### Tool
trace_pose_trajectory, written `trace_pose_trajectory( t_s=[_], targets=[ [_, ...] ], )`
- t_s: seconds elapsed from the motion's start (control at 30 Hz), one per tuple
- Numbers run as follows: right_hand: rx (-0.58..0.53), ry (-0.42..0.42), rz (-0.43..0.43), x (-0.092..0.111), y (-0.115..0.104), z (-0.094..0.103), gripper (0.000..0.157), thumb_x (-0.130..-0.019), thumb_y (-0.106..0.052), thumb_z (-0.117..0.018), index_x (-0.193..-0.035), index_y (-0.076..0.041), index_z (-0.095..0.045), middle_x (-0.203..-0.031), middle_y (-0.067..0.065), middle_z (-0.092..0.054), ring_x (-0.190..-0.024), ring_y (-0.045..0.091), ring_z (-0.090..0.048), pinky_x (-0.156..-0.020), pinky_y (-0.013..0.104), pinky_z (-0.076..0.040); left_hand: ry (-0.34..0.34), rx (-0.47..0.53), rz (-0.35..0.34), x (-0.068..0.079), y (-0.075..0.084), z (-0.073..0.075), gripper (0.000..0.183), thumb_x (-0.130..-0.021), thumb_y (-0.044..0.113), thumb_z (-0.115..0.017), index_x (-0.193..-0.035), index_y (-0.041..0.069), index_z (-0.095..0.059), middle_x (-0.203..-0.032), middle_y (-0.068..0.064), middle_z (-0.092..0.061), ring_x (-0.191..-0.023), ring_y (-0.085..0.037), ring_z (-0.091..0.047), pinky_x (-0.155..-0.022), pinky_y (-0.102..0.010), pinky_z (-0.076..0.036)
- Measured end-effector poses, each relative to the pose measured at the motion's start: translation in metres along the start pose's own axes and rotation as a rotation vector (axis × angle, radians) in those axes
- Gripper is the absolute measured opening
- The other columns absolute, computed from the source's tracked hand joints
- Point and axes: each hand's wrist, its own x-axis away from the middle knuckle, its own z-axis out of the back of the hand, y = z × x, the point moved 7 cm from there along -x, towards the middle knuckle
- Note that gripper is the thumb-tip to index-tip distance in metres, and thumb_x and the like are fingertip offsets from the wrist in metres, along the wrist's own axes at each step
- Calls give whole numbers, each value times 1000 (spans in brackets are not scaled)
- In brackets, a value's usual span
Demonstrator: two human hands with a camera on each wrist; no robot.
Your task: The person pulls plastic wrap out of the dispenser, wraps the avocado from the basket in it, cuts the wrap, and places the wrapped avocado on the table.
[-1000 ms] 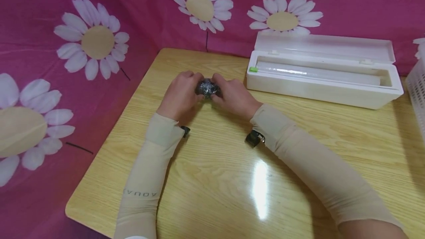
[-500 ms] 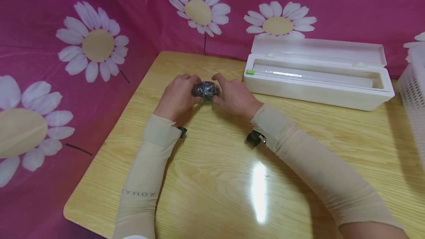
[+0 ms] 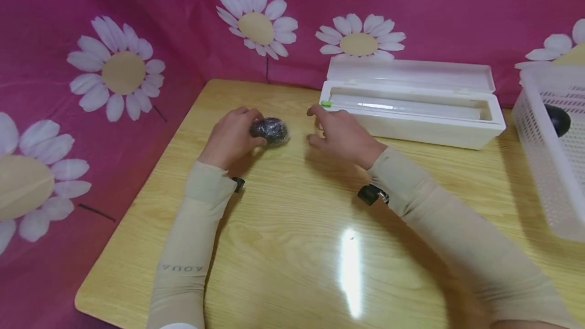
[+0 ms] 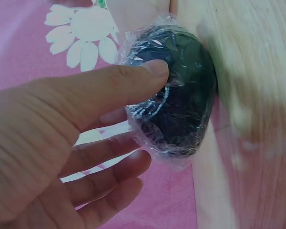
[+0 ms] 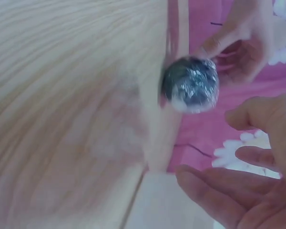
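Observation:
A dark oval thing wrapped in clear cling film (image 3: 270, 130) lies at the far left part of the wooden table. My left hand (image 3: 230, 136) pinches its left end between thumb and fingers. In the left wrist view, the thumb (image 4: 150, 78) presses on the crinkled film, with the lower fingers off to the side. My right hand (image 3: 345, 136) is apart from the wrapped thing, to its right, fingers loosely bent and holding nothing. It overlaps the front left corner of a white cling film box (image 3: 425, 128) in the head view.
The box's lid (image 3: 411, 75) stands raised, showing a film roll (image 3: 402, 105) and a green slider (image 3: 326, 103). At right stands a white perforated basket (image 3: 544, 176) with a dark rounded thing (image 3: 558, 120) inside. A pink flowered cloth (image 3: 183, 29) hangs behind the table (image 3: 274, 248).
My right hand has let go of the wrapped thing and moved right. My left hand still holds it. The head view has turned, bringing more of the basket into sight.

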Motion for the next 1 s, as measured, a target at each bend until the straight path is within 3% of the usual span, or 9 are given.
trace_pose_trajectory(
  t_s=[0.13, 0.23, 0.37, 0.5, 0.73, 0.87, 1.0],
  targets=[
    [-22, 25, -16, 12, 14, 10, 49, -97, -26, -66, -140, -7, -52, -120, 20, -75, -101, 32, -76, -91, 48, -59, -1, -13, 2, 1, -1, -1, 50, -87, 25, -85, -129, 7, -66, -129, -18, -66, -118, -37, -65, -101, -55, -53],
    [-74, 47, -43, 22, 24, 17, 48, -98, -26, -66, -140, -7, -53, -131, 19, -71, -105, 32, -77, -95, 48, -60, 6, -32, 2, 3, -2, 2, 52, -87, 28, -84, -130, 8, -65, -131, -17, -64, -115, -37, -66, -97, -55, -54],
    [-113, 116, -50, 40, 40, 30, 43, -98, -24, -66, -136, -5, -57, -133, 17, -70, -106, 33, -76, -94, 50, -60, 51, -54, -27, 4, 2, 6, 51, -89, 33, -82, -130, 7, -66, -131, -17, -65, -113, -38, -65, -94, -55, -55],
    [-116, 198, -64, 61, 60, 48, 36, -100, -23, -64, -130, -3, -63, -131, 16, -71, -107, 35, -75, -92, 52, -59, 157, -48, -79, 3, 12, 9, 42, -93, 35, -77, -123, 5, -70, -124, -18, -70, -114, -38, -65, -95, -54, -55],
    [-78, 386, -98, 96, 96, 80, 29, -99, -22, -66, -120, -2, -72, -118, 20, -75, -103, 37, -73, -87, 54, -57, 324, -20, -194, -8, 49, 15, 28, -97, 30, -72, -112, 6, -75, -113, -14, -77, -110, -35, -68, -99, -48, -55],
    [-49, 447, -126, 112, 116, 90, 30, -98, -21, -67, -120, -2, -72, -119, 22, -73, -105, 40, -71, -88, 57, -54, 340, -3, -259, -17, 77, 13, 28, -98, 29, -70, -112, 6, -75, -110, -13, -78, -107, -34, -69, -97, -48, -55],
    [-42, 484, -142, 124, 133, 98, 30, -96, -19, -66, -120, -1, -73, -119, 25, -73, -112, 42, -67, -95, 57, -50, 312, 5, -310, -26, 104, 7, 28, -99, 29, -69, -115, 6, -74, -114, -12, -76, -110, -31, -66, -100, -45, -54]
  ],
)
